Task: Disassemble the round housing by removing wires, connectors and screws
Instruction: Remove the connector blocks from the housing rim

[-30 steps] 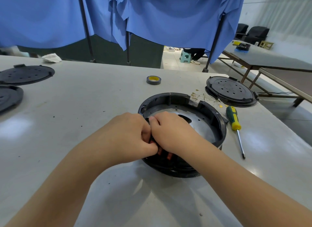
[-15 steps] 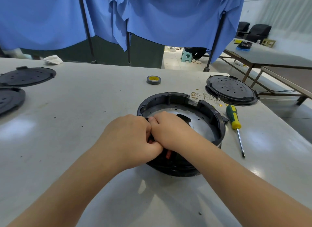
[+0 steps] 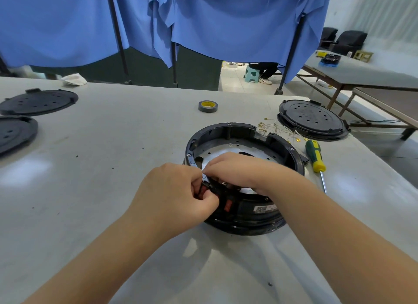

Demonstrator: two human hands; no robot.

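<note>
Round housing [image 3: 244, 131], table centre: my left hand [image 3: 178, 190] pinches a black connector [image 3: 207, 188] at its 7 o'clock rim; my right hand [image 3: 239, 170] apparently grips the same part.

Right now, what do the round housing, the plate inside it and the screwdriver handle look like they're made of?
Round housing: likely moulded black plastic, semi-gloss, with ribs and screw bosses in the wall.
Inner plate: probably sheet metal, pale grey with a bright sheen and punched holes.
Screwdriver handle: green and yellow, apparently plastic or rubber grip.
</note>
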